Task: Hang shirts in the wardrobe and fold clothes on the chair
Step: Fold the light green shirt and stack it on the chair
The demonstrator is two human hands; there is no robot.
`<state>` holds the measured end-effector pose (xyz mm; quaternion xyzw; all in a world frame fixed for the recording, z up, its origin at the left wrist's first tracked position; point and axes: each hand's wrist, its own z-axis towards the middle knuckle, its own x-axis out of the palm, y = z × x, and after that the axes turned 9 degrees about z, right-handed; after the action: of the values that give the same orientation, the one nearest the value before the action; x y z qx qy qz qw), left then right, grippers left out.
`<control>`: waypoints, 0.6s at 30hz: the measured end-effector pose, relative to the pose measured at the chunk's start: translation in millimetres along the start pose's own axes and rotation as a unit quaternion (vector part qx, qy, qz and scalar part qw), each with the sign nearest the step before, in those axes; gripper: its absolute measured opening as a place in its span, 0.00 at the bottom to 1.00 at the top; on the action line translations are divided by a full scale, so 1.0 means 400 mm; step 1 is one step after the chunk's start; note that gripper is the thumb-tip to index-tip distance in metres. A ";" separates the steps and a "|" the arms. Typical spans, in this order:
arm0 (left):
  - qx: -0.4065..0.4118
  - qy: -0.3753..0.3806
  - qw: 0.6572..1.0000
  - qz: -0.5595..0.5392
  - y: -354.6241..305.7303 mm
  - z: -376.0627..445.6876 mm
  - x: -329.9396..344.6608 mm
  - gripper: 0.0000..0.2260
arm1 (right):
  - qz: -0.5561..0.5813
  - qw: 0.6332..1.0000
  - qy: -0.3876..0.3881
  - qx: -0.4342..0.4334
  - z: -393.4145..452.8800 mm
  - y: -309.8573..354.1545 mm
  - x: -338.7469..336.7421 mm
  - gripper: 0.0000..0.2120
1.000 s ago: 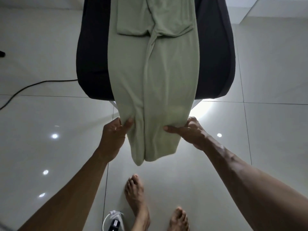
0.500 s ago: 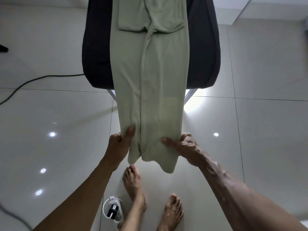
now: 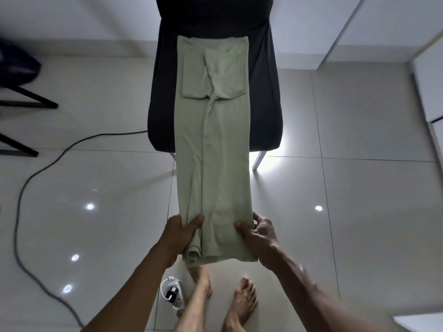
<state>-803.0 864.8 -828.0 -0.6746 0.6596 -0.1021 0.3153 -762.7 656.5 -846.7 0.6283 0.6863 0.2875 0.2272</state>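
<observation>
A pale green garment [image 3: 215, 144], folded into a long narrow strip, lies on the seat of a dark chair [image 3: 263, 97] and stretches off its front edge toward me. My left hand [image 3: 181, 233] grips the strip's lower left edge, thumb on top. My right hand [image 3: 257, 233] grips the lower right edge the same way. Between my hands the loose end hangs above the floor, held taut.
A black cable [image 3: 36, 178] curves over the glossy tiled floor at left. A white power strip with a plug [image 3: 172, 293] lies by my bare feet [image 3: 239, 300]. Dark furniture legs [image 3: 26, 101] stand far left; white cabinet panels [image 3: 429, 75] stand at right.
I have stepped back from the chair and pulled the green strip out longer and straighter. Both hands have kept their grip near the lower end.
</observation>
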 end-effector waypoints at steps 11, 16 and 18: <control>-0.007 -0.018 1.000 0.005 -0.381 -0.172 -0.116 0.10 | -0.088 0.995 -0.043 0.019 -0.128 0.405 0.056 0.13; -0.041 0.024 0.995 -0.086 -0.593 -0.132 -0.167 0.02 | -0.043 0.998 -0.033 0.020 -0.031 0.600 0.071 0.06; -0.052 0.018 0.994 -0.090 -0.670 -0.072 -0.185 0.04 | -0.043 0.998 -0.028 0.028 0.036 0.675 0.082 0.08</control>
<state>-605.8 908.4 -634.8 -0.7447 0.6062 -0.1078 0.2576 -559.1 702.8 -672.0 0.6121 0.7140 0.2398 0.2410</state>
